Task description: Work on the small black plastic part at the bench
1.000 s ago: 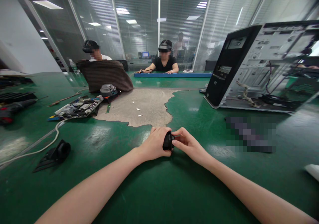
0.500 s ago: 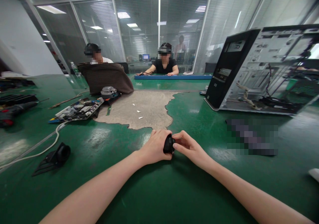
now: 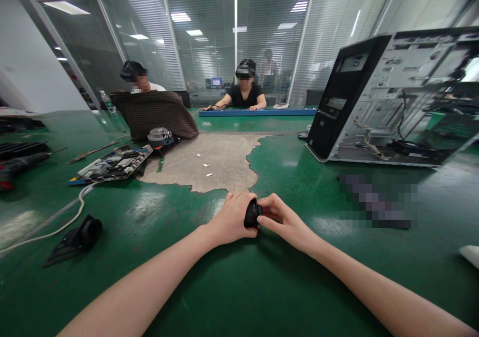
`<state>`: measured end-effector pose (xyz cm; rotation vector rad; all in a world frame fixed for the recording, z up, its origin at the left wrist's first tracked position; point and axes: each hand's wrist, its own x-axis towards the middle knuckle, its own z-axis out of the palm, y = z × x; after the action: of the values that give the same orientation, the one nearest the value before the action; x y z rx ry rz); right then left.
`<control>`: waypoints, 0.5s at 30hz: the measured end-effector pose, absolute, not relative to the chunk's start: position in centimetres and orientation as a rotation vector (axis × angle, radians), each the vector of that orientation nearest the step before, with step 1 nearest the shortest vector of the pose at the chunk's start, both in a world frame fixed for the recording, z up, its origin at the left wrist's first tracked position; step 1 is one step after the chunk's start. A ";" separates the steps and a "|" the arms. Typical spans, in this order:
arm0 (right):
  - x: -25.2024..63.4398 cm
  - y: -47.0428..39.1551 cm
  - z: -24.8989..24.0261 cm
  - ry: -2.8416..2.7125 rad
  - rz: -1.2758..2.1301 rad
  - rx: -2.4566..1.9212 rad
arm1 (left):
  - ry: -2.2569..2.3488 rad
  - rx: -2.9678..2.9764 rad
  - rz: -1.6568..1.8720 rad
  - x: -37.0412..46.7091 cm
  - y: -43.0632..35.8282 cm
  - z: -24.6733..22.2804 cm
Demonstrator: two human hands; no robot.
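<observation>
A small black object (image 3: 251,213) is held between my two hands, low over the green table (image 3: 295,287). My left hand (image 3: 234,217) wraps round its left side, back of the hand up. With thumb and fingertips, my right hand (image 3: 279,217) pinches its right end. What the object is cannot be made out. Just beyond the hands lies a bare grey patch (image 3: 217,162) with a ragged edge and a few white scraps on it. To the left rests a black part with a round end (image 3: 90,229).
An open computer case (image 3: 329,102) stands at the right, with a blurred dark strip (image 3: 370,202) before it. A circuit board (image 3: 116,165), a white cable (image 3: 80,204) and a brown cloth-covered thing (image 3: 153,115) are at the left. Two people sit across the table.
The whole view has shifted slightly, with the scene a little further up and left. Both hands keep their hold on the black object, with hardly any change in their pose.
</observation>
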<state>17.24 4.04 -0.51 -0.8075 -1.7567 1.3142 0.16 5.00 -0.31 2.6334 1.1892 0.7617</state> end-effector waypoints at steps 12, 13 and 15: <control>17.2 4.1 -0.4 -1.750 1.362 -0.844 | 1.178 2.620 0.768 0.2 4.9 -0.3; 17.3 4.1 -0.4 -1.754 1.369 -0.830 | 1.180 2.623 0.770 0.1 4.9 -0.3; 17.3 4.0 -0.5 -1.752 1.361 -0.826 | 1.188 2.616 0.771 0.2 5.0 -0.4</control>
<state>17.28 3.99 -0.46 -0.8258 -1.7519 1.3611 0.15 4.95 -0.40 2.6164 1.1883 0.7714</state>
